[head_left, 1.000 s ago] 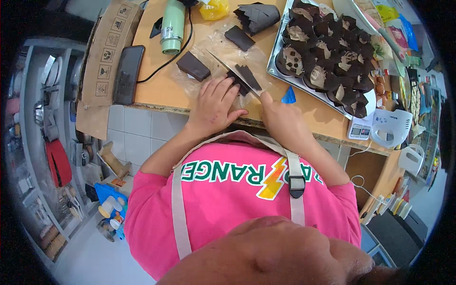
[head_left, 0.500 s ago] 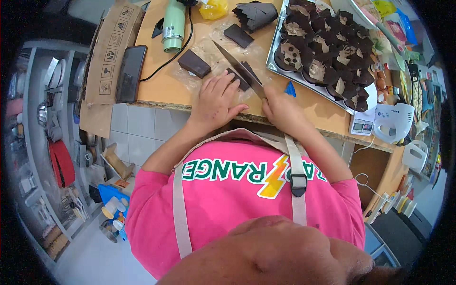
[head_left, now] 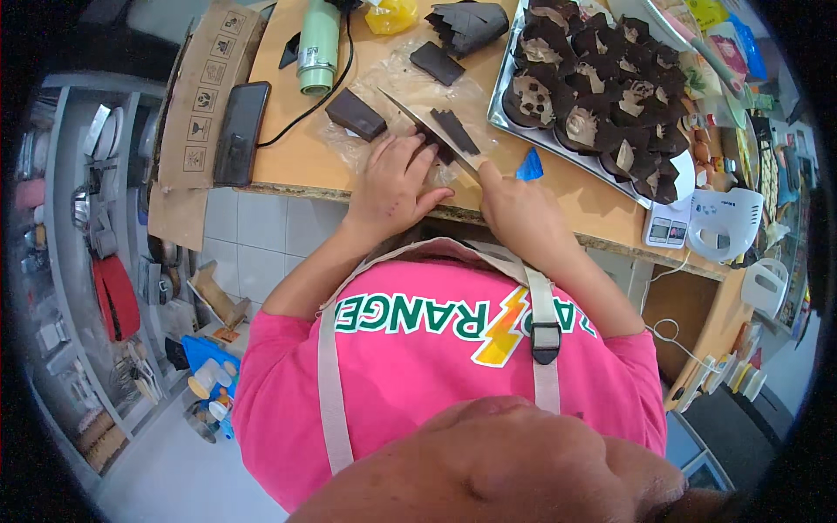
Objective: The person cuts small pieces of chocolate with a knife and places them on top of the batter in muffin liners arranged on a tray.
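Note:
My right hand (head_left: 521, 207) is wrapped round the handle of a kitchen knife (head_left: 427, 125), whose blade slants up and left across the clear plastic sheet (head_left: 397, 83). My left hand (head_left: 397, 185) presses its bent fingertips on a dark chocolate block (head_left: 445, 155), mostly hidden by the fingers and the blade. Right of the blade lies a thin cut strip of chocolate (head_left: 457, 129). A larger chocolate chunk (head_left: 356, 114) rests left of the fingers, and another chocolate piece (head_left: 437, 64) sits farther back.
At right, a metal tray (head_left: 504, 98) holds several muffins in dark paper cups (head_left: 582, 126). Near the edge are a blue scrap (head_left: 529, 166), a digital scale (head_left: 667, 228) and a white hand mixer (head_left: 725, 222). A phone (head_left: 241, 133) and green flask (head_left: 317, 52) stand left; dark paper cups (head_left: 468, 29) lie behind.
The knife has shifted down and left, its blade now closer to my left fingertips. The chocolate strip now lies apart on the blade's right side.

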The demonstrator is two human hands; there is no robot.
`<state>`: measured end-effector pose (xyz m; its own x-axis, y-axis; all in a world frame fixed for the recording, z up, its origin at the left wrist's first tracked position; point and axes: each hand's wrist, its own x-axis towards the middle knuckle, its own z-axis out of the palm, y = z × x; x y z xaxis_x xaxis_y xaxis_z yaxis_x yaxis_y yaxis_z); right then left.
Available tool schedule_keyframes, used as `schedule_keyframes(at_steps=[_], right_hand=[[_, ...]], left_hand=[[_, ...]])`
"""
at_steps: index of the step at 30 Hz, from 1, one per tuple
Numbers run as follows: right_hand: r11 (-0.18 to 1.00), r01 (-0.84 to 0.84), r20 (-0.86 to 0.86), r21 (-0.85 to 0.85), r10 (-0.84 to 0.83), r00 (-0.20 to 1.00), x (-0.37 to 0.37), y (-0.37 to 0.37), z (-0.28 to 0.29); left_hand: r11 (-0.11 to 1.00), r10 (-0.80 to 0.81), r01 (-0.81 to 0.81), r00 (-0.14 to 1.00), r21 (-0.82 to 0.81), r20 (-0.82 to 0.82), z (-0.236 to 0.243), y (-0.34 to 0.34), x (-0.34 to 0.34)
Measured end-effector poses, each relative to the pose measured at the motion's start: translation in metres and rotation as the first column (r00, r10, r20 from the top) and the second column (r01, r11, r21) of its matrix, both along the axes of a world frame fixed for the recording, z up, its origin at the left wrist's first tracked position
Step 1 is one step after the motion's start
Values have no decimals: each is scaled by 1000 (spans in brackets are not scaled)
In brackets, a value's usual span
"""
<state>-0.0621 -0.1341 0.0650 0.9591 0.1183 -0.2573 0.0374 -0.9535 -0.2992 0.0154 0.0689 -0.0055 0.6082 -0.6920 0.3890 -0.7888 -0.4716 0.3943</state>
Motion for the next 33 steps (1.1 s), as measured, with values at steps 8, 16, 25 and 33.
schedule_keyframes(at_steps=[8,16,25,33], right_hand=[[999,-11,-52,-46,8,999,4,4,3],[994,-47,-121,-99,34,992,7,2,-5],[993,45,-67,108,-38,997,9,-13,-27],[916,107,73,386,-146,987,0,-26,-19]], left_hand=[[1000,-9,10,999,18,-35,-1,2,2],[999,-33,35,997,25,-73,-4,2,5],[1000,7,-6,999,12,-32,-2,0,2],[999,49,-50,996,16,71,0,-1,-1]])
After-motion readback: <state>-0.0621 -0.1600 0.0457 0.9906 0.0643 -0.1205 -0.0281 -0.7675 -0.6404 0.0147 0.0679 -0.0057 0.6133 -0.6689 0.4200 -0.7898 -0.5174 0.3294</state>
